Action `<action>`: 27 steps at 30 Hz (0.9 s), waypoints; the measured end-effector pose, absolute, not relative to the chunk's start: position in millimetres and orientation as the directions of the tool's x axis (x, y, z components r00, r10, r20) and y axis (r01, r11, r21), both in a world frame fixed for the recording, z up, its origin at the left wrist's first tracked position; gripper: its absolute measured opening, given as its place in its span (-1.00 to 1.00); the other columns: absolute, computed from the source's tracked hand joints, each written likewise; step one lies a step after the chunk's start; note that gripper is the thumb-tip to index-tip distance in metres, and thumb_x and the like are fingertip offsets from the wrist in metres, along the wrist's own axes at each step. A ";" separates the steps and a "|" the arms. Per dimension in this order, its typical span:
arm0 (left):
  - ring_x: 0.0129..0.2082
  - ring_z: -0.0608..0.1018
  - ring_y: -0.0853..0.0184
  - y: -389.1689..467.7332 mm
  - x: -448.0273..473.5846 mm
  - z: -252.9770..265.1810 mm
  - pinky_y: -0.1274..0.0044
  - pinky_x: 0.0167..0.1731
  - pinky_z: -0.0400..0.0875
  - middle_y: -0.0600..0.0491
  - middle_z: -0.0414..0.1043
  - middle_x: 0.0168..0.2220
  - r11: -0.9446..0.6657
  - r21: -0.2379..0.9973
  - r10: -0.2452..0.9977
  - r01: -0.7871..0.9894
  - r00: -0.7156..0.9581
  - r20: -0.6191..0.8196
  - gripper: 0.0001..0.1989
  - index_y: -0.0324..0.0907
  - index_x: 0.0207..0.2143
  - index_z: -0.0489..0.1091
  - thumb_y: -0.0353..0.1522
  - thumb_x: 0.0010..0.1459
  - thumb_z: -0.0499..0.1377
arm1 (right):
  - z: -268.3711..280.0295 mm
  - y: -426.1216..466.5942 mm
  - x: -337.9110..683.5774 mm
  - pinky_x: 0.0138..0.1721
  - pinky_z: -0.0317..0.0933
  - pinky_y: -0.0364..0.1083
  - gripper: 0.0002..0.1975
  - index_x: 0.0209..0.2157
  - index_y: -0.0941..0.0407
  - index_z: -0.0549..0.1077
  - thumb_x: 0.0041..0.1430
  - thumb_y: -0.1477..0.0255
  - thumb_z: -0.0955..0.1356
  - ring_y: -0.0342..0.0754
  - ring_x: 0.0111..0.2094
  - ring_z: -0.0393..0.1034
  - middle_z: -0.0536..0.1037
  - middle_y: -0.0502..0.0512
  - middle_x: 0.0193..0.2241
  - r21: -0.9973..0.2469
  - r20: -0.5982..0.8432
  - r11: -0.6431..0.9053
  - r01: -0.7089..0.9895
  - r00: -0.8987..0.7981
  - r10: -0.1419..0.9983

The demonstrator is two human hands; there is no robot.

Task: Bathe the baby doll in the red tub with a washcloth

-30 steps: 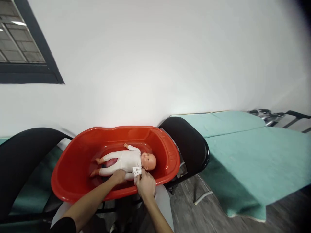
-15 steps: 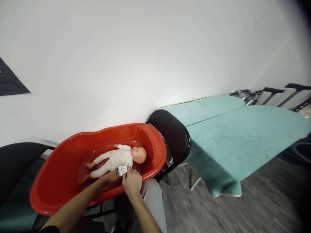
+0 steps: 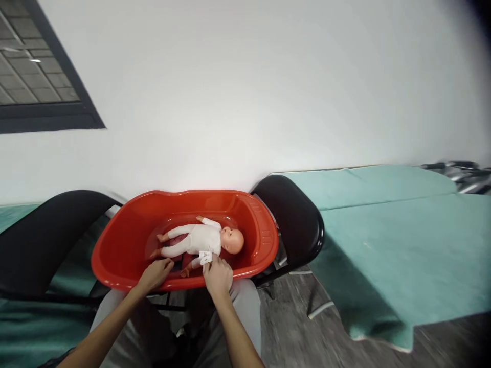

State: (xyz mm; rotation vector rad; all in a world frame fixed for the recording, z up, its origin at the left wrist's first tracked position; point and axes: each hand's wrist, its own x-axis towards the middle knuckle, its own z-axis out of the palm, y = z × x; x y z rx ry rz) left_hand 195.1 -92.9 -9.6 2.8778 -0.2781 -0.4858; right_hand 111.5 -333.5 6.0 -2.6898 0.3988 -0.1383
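Note:
A baby doll [image 3: 205,238] with a white cloth body lies on its back in a red baby bathtub [image 3: 105,255], head to the right and feet to the left. My right hand [image 3: 218,276] is at the tub's near rim, beside the doll's near shoulder, its fingers pinched on a small crumpled white cloth [image 3: 205,256]. The cloth lies against the doll's near upper arm. My left hand [image 3: 156,274] is over the near rim below the doll's feet, with loosely stretched fingers and nothing visible in them.
The tub stands between two black folding chairs [image 3: 289,220], against a white wall [image 3: 238,102]. A table covered with a green cloth [image 3: 414,255] is at the right. A dark-framed window [image 3: 38,66] is at the upper left. My knees are under the tub's near side.
My left hand has drawn back leftward from the doll's near arm to the rim. My right hand still holds the white cloth at the same arm. The camera view has turned left.

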 end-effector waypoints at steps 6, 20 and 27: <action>-0.01 0.65 0.09 -106.8 183.2 -2.2 0.45 -0.13 0.36 -0.14 0.64 -0.01 -0.939 0.333 -0.171 -0.091 0.961 -0.219 -0.54 -0.16 -0.04 0.60 -0.22 0.49 -0.09 | 7.9 -334.3 110.8 -0.11 0.24 -0.10 -0.68 0.11 0.14 0.54 0.42 0.42 0.28 0.06 -0.11 0.56 0.66 0.23 -0.16 -0.360 0.033 -0.896 -0.259 0.956 -0.290; -0.14 0.67 0.14 -103.3 180.7 -2.2 0.43 -0.23 0.33 -0.04 0.66 -0.11 -0.879 0.459 -0.203 -0.133 0.973 -0.106 -0.61 -0.11 -0.20 0.57 -0.27 0.48 -0.04 | 9.4 -329.7 115.3 -0.24 0.14 -0.14 -0.68 0.01 0.12 0.57 0.50 0.32 0.23 0.04 -0.20 0.58 0.66 0.20 -0.22 -0.265 0.042 -0.874 -0.406 0.901 -0.432; -0.17 0.67 0.17 -101.8 177.7 12.8 0.45 -0.23 0.35 -0.02 0.66 -0.10 -0.861 0.487 -0.238 -0.147 0.963 -0.130 -0.65 -0.12 -0.20 0.55 -0.28 0.48 -0.02 | 17.1 -326.2 118.9 -0.22 0.20 -0.14 -0.60 0.15 0.09 0.54 0.49 0.28 0.22 0.05 -0.16 0.59 0.68 0.21 -0.19 -0.245 -0.047 -0.843 -0.478 0.875 -0.482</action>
